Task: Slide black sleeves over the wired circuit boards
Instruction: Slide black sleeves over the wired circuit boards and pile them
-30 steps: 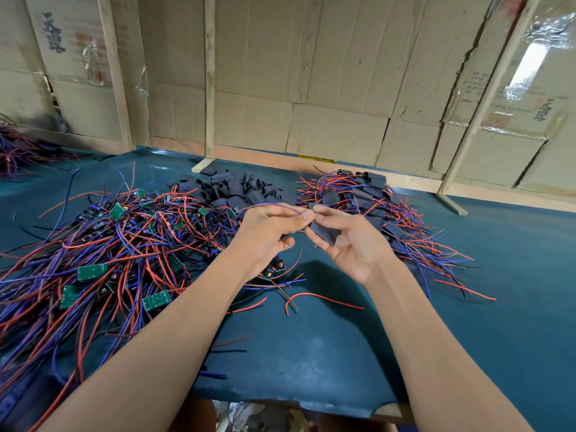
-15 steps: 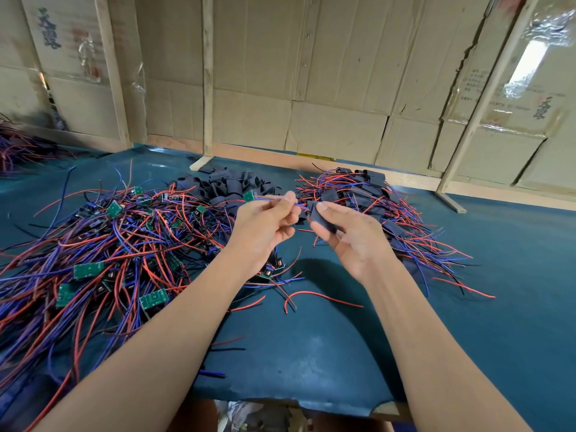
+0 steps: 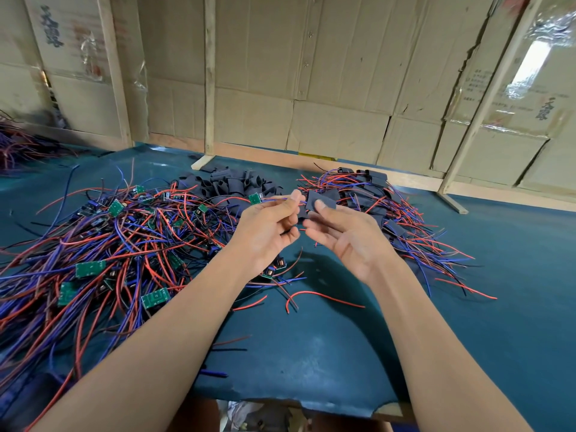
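Between wire piles (image 3: pixel 93 254), left hand (image 3: pixel 265 232) pinching wired board (image 3: pixel 255 198), right hand (image 3: pixel 346 241) pinching black sleeve (image 3: pixel 321 201)

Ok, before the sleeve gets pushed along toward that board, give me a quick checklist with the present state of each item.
1. Left hand pinches the wires of the held board: ok.
2. Green circuit board free of the pile, sticking out to the left of the fingers: ok.
3. Right hand grips the black sleeve, thumb on top: ok.
4. Wire ends already inside the sleeve mouth: cannot tell, the fingers hide the junction.
5. Sleeve mouth open rather than flattened: cannot tell.
6. Spare sleeves pile within reach behind the hands: ok.
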A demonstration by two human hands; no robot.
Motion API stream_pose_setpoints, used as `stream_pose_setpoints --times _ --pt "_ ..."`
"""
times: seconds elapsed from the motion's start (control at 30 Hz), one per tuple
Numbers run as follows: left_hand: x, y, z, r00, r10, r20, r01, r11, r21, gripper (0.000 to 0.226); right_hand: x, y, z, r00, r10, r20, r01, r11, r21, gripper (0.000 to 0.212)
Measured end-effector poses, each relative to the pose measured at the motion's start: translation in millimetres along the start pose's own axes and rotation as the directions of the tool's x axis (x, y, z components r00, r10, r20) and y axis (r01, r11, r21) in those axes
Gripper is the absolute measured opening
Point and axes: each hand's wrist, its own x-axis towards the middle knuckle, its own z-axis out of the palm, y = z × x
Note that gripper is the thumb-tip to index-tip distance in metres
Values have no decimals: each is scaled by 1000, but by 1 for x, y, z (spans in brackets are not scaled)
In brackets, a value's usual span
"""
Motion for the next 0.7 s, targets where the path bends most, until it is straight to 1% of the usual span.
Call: stream_pose_setpoints --times 0.13,0.17,0.27,0.37,0.43,0.47,0.53,0.57,0.63,0.7 --pt "3 1 -2 999 -9 -36 7 999 -42 13 0 -4 2 997 69 38 -67 996 -61 34" --pt "4 1 -2 999 -15 -44 13 998 -56 13 0 -3 2 997 64 40 -62 996 -70 35" --pt "6 1 -4 999 -29 -45 26 998 -66 12 -1 -1 4 999 16 43 -13 997 -82 26" --pt "4 -1 -1 999 -32 33 33 999 -16 10 0 1 5 1000 -16 0 16 999 -48 22" --pt "2 -2 0 993 -44 110 39 998 46 21 1 1 5 1000 -24 -14 25 1000 3 19" --pt "0 -3 1 987 -45 157 31 995 91 26 2 1 5 1000 -28 -7 28 999 28 20" --pt "-3 -5 3 968 -26 248 -16 986 163 31 4 2 4 999 -33 16 32 997 65 29" --pt "-4 -6 3 964 -5 266 -42 984 172 36 4 1 3 999 -35 33 33 996 77 32" --pt "-5 -6 4 974 30 225 -65 987 149 40 3 1 4 997 -38 65 33 996 81 36" --pt "-4 -5 4 987 37 159 -54 993 102 38 2 2 6 996 -48 70 44 997 68 44"
